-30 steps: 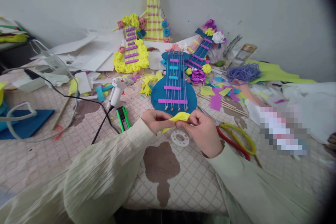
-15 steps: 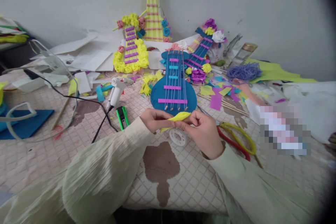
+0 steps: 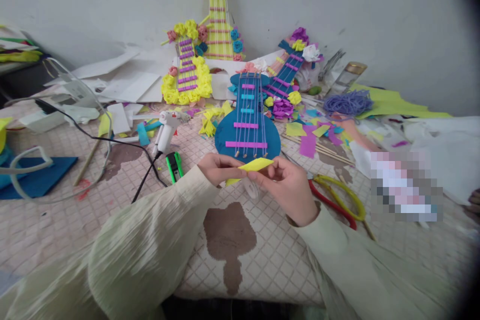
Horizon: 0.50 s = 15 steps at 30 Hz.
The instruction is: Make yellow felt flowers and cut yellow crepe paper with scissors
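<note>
Both hands meet over the table's middle, pinching one yellow paper strip [image 3: 256, 164] between them. My left hand [image 3: 218, 167] grips its left end with closed fingers. My right hand [image 3: 287, 185] pinches its right end between thumb and forefinger. A white tape ring [image 3: 252, 188] lies on the table right under the hands, mostly hidden by them. Just beyond the strip lies a blue paper guitar [image 3: 248, 127] with purple bars and strings.
A white glue gun [image 3: 166, 131] with a black cord and a green cutter [image 3: 174, 166] lie to the left. Red and yellow pliers [image 3: 339, 200] lie to the right. Decorated paper guitars [image 3: 187, 72], paper scraps, purple yarn [image 3: 348, 103] and a bottle [image 3: 347, 76] crowd the back.
Both hands have lifted slightly with the yellow strip, which now lies flatter; they cover more of the tape ring.
</note>
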Available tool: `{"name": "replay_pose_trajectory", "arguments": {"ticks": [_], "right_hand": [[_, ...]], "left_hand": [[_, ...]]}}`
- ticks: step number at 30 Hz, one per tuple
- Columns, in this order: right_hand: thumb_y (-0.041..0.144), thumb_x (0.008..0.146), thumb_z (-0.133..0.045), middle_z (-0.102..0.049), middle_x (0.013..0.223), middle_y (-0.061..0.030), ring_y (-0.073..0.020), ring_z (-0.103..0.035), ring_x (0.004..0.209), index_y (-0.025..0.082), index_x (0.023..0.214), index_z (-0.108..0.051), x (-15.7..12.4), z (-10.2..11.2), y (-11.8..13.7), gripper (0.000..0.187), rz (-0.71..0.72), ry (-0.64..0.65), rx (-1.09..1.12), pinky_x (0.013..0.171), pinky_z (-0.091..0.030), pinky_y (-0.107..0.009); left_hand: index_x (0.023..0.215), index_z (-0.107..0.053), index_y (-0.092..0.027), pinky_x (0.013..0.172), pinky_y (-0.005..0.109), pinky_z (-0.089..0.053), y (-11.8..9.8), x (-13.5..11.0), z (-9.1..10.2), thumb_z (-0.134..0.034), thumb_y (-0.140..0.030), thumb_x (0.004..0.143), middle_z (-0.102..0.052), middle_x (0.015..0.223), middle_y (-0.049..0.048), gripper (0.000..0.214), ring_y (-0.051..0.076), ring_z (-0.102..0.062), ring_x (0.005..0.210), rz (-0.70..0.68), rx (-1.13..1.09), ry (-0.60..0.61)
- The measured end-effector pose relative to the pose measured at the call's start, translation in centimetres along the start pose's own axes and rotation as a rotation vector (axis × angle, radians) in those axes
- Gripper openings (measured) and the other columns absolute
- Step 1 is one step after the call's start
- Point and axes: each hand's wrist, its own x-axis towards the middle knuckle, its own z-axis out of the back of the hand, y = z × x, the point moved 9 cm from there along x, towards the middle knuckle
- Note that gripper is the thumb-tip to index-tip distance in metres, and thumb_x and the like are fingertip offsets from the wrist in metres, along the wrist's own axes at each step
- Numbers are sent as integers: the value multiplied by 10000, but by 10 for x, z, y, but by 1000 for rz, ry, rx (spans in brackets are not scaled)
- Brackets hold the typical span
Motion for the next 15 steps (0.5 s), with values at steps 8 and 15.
{"name": "replay_pose_trajectory", "arguments": {"ticks": [8,15], "right_hand": [[247,584,-728,-623,607,19,-106,-576,574,182,577,-456,4,0,2,279,-41,75,140,542,-448,-223],[204,601,-704,-693,763,-39,-157,-640,720,184,645,-511,4,-8,-8,199,-107,199,169,665,-493,-283]], "left_hand": [[544,-655,-150,421,165,-338,-6,-3,12,-734,-174,459,-594,451,-31,119,52,-496,422,-18,-168,-79],[525,-642,-152,407,177,-304,-11,-5,16,-722,-181,481,-548,426,-41,95,50,-454,413,-65,-119,-129]]}}
